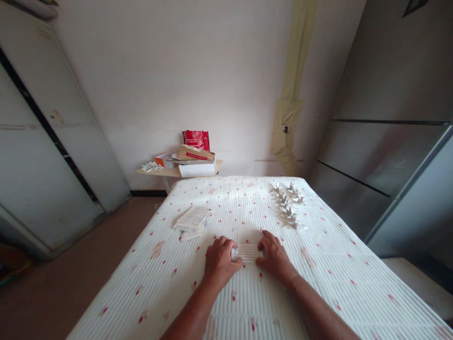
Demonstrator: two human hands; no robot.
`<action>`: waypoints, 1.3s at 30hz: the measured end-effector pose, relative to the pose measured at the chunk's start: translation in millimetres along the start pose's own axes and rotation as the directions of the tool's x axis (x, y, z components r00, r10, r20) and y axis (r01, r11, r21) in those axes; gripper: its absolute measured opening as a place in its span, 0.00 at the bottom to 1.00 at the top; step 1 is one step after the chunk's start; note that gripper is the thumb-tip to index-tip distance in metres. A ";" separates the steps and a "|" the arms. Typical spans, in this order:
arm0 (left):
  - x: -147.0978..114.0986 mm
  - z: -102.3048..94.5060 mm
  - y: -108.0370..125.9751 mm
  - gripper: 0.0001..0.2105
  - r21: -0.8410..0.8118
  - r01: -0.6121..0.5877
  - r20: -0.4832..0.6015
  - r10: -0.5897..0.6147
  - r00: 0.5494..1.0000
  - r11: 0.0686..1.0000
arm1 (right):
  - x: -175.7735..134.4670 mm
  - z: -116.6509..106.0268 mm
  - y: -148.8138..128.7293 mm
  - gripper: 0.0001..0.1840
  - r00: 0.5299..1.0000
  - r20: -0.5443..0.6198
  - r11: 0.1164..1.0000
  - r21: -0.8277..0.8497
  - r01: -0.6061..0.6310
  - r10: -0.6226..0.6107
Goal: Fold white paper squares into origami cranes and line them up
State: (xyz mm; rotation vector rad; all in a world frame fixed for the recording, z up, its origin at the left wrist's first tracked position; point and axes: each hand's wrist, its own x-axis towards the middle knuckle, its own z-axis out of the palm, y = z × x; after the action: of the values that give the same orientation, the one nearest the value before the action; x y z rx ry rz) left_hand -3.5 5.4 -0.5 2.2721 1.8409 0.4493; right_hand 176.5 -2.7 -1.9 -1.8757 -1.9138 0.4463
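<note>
A small piece of printed paper [247, 253] lies on the quilted white bed cover [170, 293] in front of me. My left hand [220, 257] has its fingers curled at the paper's left edge, thumb toward me. At the opposite edge, my right hand [274, 257] grips with thumb and fingertips. Beyond my left hand rests a loose pile of printed paper sheets [193, 218]. Several folded paper cranes [287, 204] stand grouped on the cover, farther off to the right.
Past the bed's far edge, a small table [173, 173] carries a white box [197, 169], a cardboard box [194, 154], a red bag [196, 140] and crumpled white pieces [152, 166]. A grey cabinet [368, 160] stands right; a pale wardrobe [46, 141] stands left.
</note>
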 end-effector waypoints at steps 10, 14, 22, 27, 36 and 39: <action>0.8 -0.5 -12.0 0.13 -0.103 -0.056 0.014 0.058 0.998 0.993 | 4.0 -1.2 15.3 0.13 0.995 0.029 0.995 0.044 0.092 -0.094; 1.0 1.0 -16.6 0.15 -0.158 -0.082 -0.003 0.083 0.997 0.984 | 4.0 -2.4 15.8 0.13 0.995 0.034 0.994 0.049 0.095 -0.097; 2.8 5.6 -21.3 0.19 -0.211 -0.090 -0.013 0.089 0.996 0.973 | 4.3 -3.8 17.8 0.13 0.993 0.037 0.991 0.077 0.113 -0.116; 3.6 10.0 -25.2 0.22 -0.233 -0.083 -0.020 0.080 0.997 0.969 | 4.5 -2.7 19.7 0.14 0.989 0.018 0.984 0.109 0.143 -0.145; 2.8 8.4 -22.0 0.21 -0.303 -0.031 -0.028 0.024 0.999 0.952 | 5.1 0.1 19.8 0.14 0.989 -0.015 0.983 0.110 0.149 -0.148; 1.3 6.6 -14.5 0.17 -0.269 -0.011 -0.050 -0.002 0.999 0.963 | 5.9 2.2 20.1 0.15 0.989 -0.040 0.982 0.119 0.145 -0.141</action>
State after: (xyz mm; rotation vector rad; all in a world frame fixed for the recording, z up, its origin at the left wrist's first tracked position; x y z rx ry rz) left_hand -14.3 10.1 -11.4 2.1002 1.6788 0.7159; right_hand 192.7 4.1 -13.5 -1.6467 -1.9390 0.4739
